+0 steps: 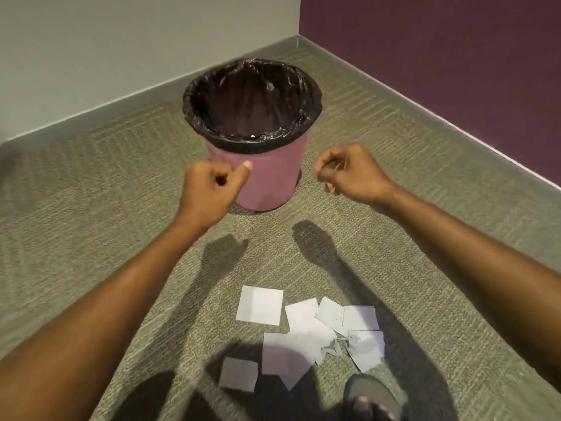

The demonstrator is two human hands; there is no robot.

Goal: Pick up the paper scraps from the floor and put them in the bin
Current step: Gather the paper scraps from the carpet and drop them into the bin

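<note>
Sandalled foot (372, 396), paper scraps (291, 344) strewn beside it on the carpet (121, 238), bin (267, 183) well apart near the floor's corner; left hand (209, 189) and right hand (349, 171) raised, curled round nothing visible; pickup step now, calling for a stoop and pinch.

Green carpet (91, 192) meets a grey wall (121, 41) and purple wall (440, 56).
</note>
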